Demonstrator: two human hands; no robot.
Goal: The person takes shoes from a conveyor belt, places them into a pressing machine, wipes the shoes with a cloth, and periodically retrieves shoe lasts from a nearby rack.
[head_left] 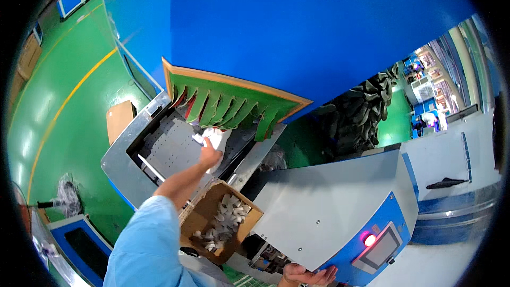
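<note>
My left hand [210, 155] reaches out over the grey perforated conveyor [170, 149] of a big blue machine and grips a white flat piece [218, 141], just below the green strip curtain [223, 107] at the machine's mouth. A small white piece [197, 138] lies beside it on the belt. My right hand [309, 275] hovers palm up with fingers spread at the bottom edge, holding nothing, below a grey and blue control cabinet [340, 207].
A cardboard box [219, 222] with several white flat pieces sits beside my left arm. A touch screen [380, 250] and a lit red button [370, 239] face the cabinet's corner. Dark shoe parts are stacked on a rack [356, 117]. Green floor lies to the left.
</note>
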